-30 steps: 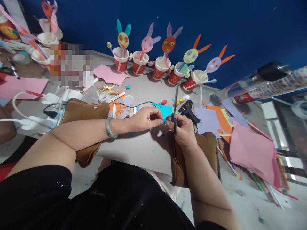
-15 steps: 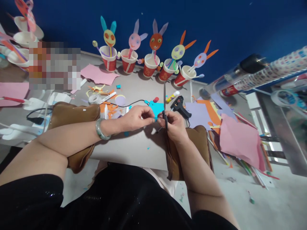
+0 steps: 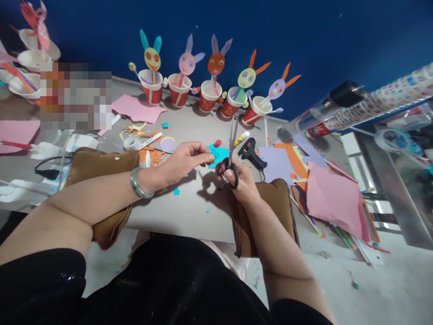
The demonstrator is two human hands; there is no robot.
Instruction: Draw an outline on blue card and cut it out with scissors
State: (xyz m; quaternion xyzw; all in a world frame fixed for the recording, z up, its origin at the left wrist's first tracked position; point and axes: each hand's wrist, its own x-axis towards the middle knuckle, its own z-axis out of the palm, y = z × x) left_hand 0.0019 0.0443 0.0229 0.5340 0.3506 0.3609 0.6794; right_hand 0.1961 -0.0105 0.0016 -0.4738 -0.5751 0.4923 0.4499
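My right hand (image 3: 241, 178) has its fingers in the black handles of a pair of scissors (image 3: 232, 146). The blades point away from me and stand slightly apart. Thumb and fingers of my left hand (image 3: 189, 162) pinch together at what looks like a small piece of blue paper (image 3: 214, 154), partly hidden by the fingertips. Behind it a larger sheet of blue paper (image 3: 222, 152) lies on the table, so the two are hard to separate. A few blue snippets (image 3: 176, 192) lie nearer to me.
Red paper cups (image 3: 210, 100) with rabbit-faced figures line the back. Right of my hands are a glue gun (image 3: 252, 153), a glue stick (image 3: 241, 137) and purple paper (image 3: 277, 162). Brown cushions (image 3: 101, 167) lie under my forearms. Pink paper (image 3: 334, 198) and straws lie farther right.
My left hand has drawn back to the left, away from the scissors. The scissors have turned a little in my right hand and their blades have parted. The view has shifted slightly.
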